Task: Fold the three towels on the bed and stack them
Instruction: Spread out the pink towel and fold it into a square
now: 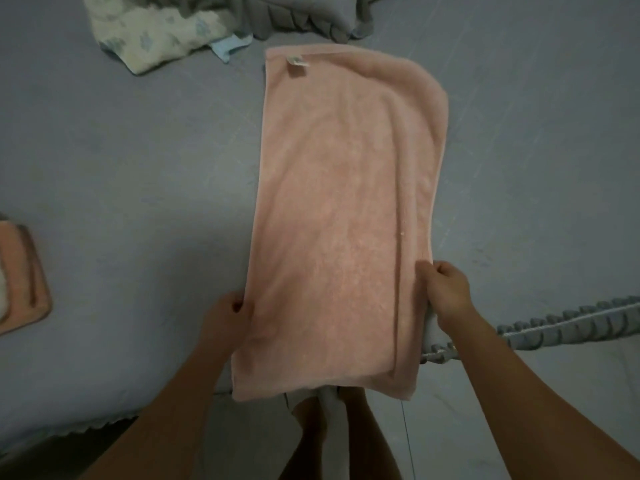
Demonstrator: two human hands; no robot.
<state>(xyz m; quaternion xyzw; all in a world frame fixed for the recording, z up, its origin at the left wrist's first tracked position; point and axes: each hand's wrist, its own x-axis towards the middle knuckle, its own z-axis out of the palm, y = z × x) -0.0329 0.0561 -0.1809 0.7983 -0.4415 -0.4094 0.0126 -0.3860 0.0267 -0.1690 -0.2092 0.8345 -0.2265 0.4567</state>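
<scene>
A pink towel [346, 202], folded lengthwise into a long strip, lies on the grey-blue bed [121, 168] with its near end hanging past the bed's edge. A small label shows at its far left corner. My left hand [230, 317] grips the towel's left edge near the near end. On the opposite side my right hand [446, 289] pinches the right edge. A folded pink towel [24, 282] rests at the bed's left edge, partly out of frame. A crumpled cream towel with a pale blue print [156, 32] lies at the far left.
Grey ruffled bedding [304, 19] is bunched at the far side. The bed's ruffled trim [561, 323] runs along the near right edge, with pale floor [519, 393] below. My legs show under the towel's hanging end.
</scene>
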